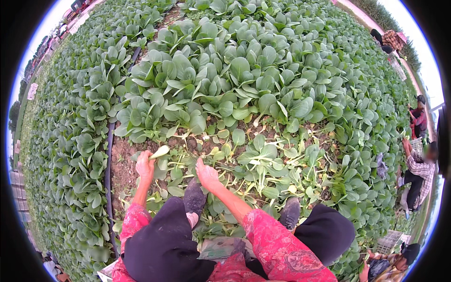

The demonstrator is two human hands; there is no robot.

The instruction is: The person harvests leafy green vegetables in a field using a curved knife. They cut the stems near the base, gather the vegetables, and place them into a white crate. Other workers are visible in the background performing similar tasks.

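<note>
My left hand (144, 167) is closed round a bok choy, whose pale, bulb-shaped base (160, 152) sticks out to the right of the fist. Just right of it, above my left shoe, my right hand (207, 176) is curled shut over the soil. Whatever its fingers may hold is hidden. Beyond both hands rises a dense stand of leafy green bok choy (239, 70). Pulled or cut plants (263, 160) lie in a loose heap to the right, among yellowed leaves and stalks scattered on the brown soil (126, 160).
A dark hose (110, 174) runs along the bed's left side. My shoes (194, 197) stand among the leaves. At the right edge several people work beside the bed, one in a checked shirt (422, 176). A light crate (389, 240) is at the lower right.
</note>
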